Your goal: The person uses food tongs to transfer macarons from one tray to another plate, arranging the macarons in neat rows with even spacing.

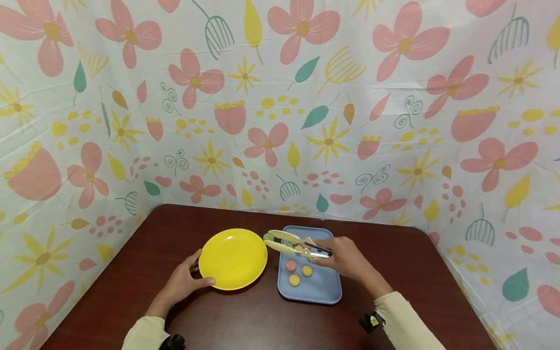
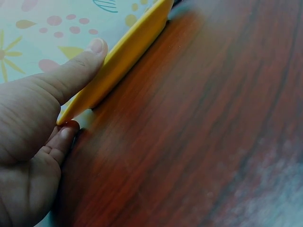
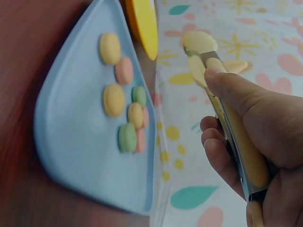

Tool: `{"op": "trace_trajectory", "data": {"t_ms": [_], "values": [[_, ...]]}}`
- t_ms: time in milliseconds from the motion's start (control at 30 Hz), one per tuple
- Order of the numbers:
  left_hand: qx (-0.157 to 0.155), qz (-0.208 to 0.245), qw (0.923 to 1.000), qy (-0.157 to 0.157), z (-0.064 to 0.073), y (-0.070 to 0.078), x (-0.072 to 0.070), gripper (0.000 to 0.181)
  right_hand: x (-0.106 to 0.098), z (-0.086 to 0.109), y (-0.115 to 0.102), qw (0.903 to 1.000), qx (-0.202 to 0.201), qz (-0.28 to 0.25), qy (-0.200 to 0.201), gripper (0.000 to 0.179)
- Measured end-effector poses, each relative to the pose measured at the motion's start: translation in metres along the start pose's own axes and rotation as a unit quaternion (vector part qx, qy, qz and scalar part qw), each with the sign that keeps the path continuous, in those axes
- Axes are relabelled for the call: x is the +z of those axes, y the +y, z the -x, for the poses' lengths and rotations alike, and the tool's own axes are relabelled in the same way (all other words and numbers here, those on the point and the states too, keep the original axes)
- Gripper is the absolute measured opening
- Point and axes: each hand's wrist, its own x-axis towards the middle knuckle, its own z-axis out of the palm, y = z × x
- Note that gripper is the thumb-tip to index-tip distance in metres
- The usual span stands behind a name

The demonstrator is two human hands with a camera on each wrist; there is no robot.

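Sleeves (image 1: 410, 320), L hand (image 1: 184, 281) w/ grip on plate (image 1: 234, 257) rim, R hand (image 1: 344, 255) round tongs (image 3: 242, 142) (slim gap btwn plate & tray (image 1: 325, 284))

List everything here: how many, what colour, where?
Table: 1, brown, lower centre
Cloth: at least 1, white flowered, behind table
Plate: 1, yellow, on table
Tray: 1, blue, beside plate
Tongs: 1, cream, metal, above tray
Cookies: at least 8, yellow, pink, green, on tray
Held cookie: 1, green, between tongs' tips
Sleeves: 2, cream, at bottom
Wrist gadgets: 2, black, beside sleeves
Left hand: 1, bare, gripping plate
Right hand: 1, bare, holding tongs
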Motion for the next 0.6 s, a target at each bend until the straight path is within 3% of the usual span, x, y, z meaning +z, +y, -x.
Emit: {"op": "trace_trajectory", "data": {"t_ms": [367, 600], "values": [[-0.005, -0.006, 1.0000, 0.004, 0.001, 0.002, 0.001, 0.108, 0.027, -0.037, -0.025, 0.9978, -0.064, 0.011, 0.014, 0.053], [-0.001, -0.004, 1.0000, 0.004, -0.001, 0.004, 0.001, 0.108, 0.041, -0.054, -0.047, 0.9986, -0.051, -0.007, -0.014, 0.055]]}}
